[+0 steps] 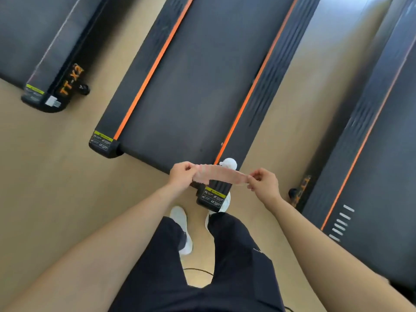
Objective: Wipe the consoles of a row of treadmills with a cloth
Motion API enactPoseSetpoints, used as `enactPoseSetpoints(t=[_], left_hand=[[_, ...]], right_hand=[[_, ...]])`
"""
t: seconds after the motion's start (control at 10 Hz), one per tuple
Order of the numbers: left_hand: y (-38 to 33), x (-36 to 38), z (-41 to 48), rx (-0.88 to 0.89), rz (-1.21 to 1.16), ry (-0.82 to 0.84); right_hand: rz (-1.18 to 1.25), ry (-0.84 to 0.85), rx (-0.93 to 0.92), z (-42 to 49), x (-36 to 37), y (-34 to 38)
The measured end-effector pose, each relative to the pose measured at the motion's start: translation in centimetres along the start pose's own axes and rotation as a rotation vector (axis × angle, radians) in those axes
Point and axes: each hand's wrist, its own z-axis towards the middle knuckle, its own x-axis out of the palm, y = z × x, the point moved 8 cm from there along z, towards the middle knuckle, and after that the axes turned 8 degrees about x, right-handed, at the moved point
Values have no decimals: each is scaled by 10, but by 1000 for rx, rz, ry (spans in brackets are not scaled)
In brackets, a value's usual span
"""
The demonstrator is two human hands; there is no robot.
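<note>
the left hand and right hand are held apart, each pinching one end of the cloth. the cloth is pink and stretched in a band between the hands, above the rear corner of the middle treadmill. a white object shows just beyond the cloth. a second treadmill lies far left of the left hand; a third treadmill lies right of the right hand. white shoes stand on the floor below the hands.
</note>
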Motion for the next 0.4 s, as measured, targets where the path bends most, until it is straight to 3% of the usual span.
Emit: enactPoseSetpoints(t=[0.2,0.4], left_hand=[[6,44,130,-30,108,83],[-8,79,204,21,76,205]], right_hand=[[35,-80,92,117,15,2],[87,-147,223,168,28,-16]])
